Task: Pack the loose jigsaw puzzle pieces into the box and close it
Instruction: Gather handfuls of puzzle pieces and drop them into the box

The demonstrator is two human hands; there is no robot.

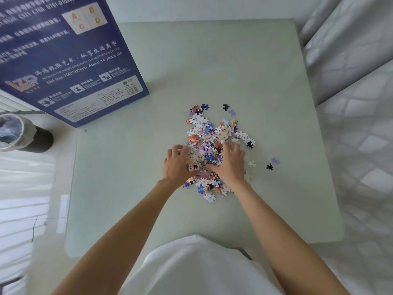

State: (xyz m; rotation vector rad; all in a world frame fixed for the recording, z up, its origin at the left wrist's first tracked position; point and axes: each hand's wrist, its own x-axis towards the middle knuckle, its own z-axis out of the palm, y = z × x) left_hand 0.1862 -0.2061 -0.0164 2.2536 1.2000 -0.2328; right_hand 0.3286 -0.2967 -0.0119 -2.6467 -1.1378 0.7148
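- The puzzle pieces (209,145) lie in a heap on the bench (127,177).
- The left hand (177,165) and right hand (230,162), fingers curled, cup the heap.
- The blue box (63,60) stands at the bench's far left corner.

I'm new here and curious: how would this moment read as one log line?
stage: gathering | left hand, right hand: on puzzle pile | box: far left | strays: right

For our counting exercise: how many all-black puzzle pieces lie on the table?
3 black pieces: one beyond the pile, one at its right edge, one apart, farther right. Others may hide inside.
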